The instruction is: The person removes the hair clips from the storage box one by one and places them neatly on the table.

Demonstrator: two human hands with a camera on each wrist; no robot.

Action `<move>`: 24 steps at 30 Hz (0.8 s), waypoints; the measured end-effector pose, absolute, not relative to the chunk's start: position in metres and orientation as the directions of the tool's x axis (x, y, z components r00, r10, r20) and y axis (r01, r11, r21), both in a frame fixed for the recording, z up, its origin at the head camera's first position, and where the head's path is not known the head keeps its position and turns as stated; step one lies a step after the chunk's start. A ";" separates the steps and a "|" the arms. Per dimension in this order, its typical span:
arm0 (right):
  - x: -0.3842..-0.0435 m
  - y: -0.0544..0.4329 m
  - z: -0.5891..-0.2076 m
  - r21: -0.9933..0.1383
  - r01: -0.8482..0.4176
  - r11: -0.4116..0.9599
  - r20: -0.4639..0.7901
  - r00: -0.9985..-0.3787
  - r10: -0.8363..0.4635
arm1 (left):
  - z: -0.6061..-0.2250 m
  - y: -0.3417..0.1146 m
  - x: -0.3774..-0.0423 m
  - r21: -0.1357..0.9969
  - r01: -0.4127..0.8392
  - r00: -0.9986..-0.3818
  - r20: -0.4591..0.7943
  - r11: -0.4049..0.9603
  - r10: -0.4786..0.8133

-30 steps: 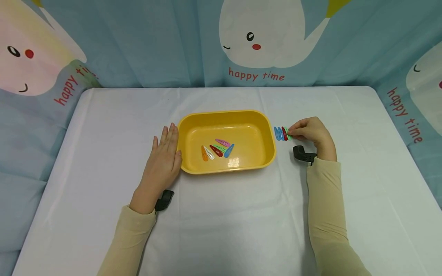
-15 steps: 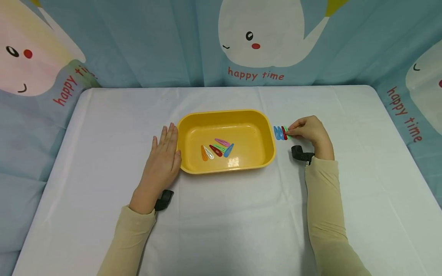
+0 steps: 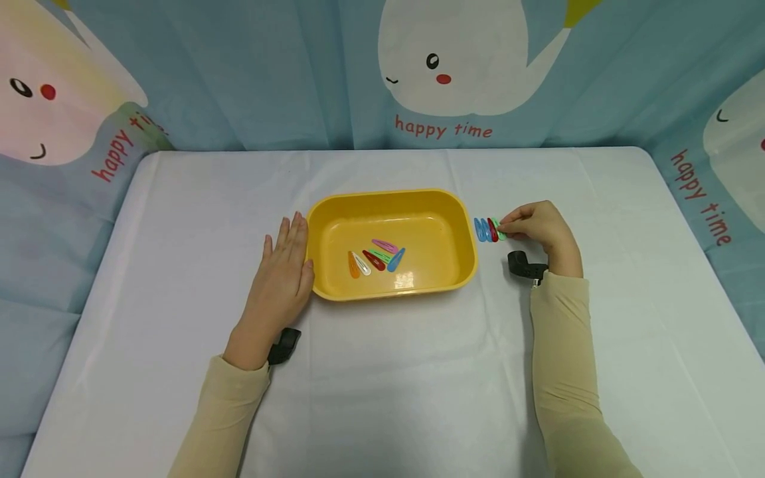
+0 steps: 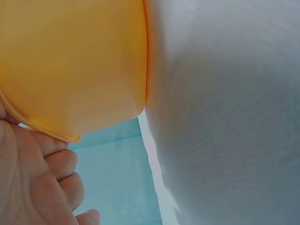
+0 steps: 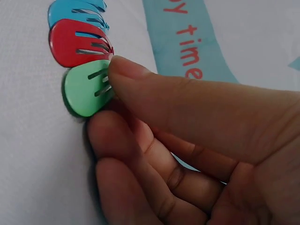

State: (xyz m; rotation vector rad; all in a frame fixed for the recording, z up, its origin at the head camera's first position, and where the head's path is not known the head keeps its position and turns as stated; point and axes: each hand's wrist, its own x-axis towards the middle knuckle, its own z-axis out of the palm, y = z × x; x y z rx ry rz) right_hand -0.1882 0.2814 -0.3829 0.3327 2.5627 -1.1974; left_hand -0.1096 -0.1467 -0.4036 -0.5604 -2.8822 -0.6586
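Green clip (image 5: 82, 91): on white cloth (image 3: 388, 385), beside red clip (image 5: 65, 44); pinched by right hand (image 3: 540, 231), seemingly being aligned. Yellow tray (image 3: 433, 259): left hand (image 3: 279, 282) against its end, fingers straight. Next move likely calls for gentle release.

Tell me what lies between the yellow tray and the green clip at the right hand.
Two blue clips, then a red clip; the head view shows them.

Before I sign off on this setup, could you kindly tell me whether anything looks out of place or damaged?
Nothing looks spilled or visibly damaged. The only untidy spot is the six hair clips in the yellow tray: they point different ways, whereas the row of clips beside it lies neatly side by side.
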 end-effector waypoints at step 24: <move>-0.186 0.293 -0.383 -0.784 0.370 0.499 -0.396 -0.917 0.058 | -0.403 -0.147 -0.110 0.393 0.385 -0.922 0.204 0.835 0.329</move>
